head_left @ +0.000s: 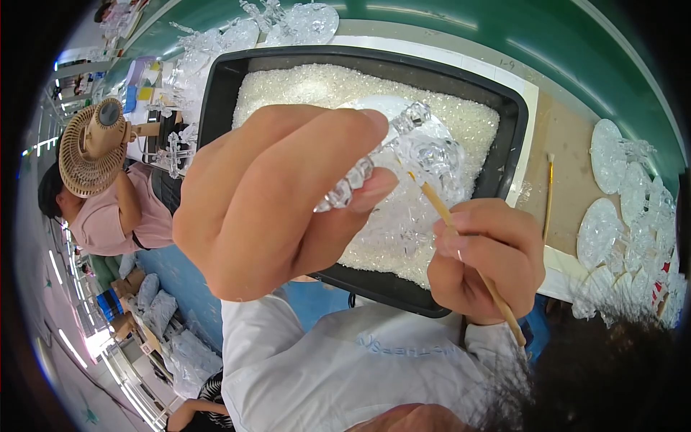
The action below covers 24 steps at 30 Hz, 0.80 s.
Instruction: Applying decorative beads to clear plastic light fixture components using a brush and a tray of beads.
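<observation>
My left hand [266, 194] is raised over the tray, thumb and fingers pinched on a clear, faceted figurine [430, 153]. Part of the figurine is hidden behind my fingers; a whitish disc shows behind it. My right hand [493, 255] grips a thin brush [437, 204] with a light wooden handle. The brush's tip points up and left, close to the figurine; whether they touch I cannot tell. Below both hands, a black tray [520, 119] holds a bed of clear, glittering granules [309, 81].
Clear ornaments on round bases [603, 227] stand at the right, and more [309, 25] stand behind the tray. Another thin brush [551, 191] lies on the tan board. At the left, a person in pink [119, 219] sits behind a beige fan [92, 147].
</observation>
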Available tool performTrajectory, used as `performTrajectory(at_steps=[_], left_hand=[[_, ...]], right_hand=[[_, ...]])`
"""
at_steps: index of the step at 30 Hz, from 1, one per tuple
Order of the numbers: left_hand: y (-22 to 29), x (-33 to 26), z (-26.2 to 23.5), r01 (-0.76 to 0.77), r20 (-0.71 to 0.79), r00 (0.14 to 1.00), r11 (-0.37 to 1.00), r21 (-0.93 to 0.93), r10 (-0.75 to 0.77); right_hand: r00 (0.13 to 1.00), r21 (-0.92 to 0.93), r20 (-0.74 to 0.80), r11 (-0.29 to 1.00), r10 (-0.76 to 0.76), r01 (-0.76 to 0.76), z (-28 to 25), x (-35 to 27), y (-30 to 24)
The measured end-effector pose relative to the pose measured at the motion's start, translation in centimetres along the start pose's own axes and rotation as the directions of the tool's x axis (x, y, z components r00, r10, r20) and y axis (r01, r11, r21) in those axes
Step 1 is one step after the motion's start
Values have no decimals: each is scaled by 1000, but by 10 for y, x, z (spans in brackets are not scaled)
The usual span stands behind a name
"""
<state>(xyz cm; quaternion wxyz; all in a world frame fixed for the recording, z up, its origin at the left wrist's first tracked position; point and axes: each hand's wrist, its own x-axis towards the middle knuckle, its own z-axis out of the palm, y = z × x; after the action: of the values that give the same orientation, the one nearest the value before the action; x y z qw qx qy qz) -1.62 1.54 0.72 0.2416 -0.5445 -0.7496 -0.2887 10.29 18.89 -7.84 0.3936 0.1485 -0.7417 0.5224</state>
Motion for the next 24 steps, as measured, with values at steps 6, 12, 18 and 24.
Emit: performTrajectory(at_steps=[6, 12, 18, 24], left_hand=[[-3, 0, 0, -33, -5, 999, 999, -2, 33], [-1, 2, -2, -26, 34, 999, 1000, 9, 25], [-3, 3, -2, -54, 33, 998, 997, 53, 52], [-3, 1, -3, -50, 36, 998, 998, 36, 49]], right_hand=[[1000, 19, -21, 1000, -9, 10, 0, -1, -1], [1000, 35, -19, 999, 4, -3, -3, -2, -4], [999, 26, -51, 1000, 4, -2, -1, -4, -3], [999, 58, -49, 998, 10, -7, -3, -2, -3]])
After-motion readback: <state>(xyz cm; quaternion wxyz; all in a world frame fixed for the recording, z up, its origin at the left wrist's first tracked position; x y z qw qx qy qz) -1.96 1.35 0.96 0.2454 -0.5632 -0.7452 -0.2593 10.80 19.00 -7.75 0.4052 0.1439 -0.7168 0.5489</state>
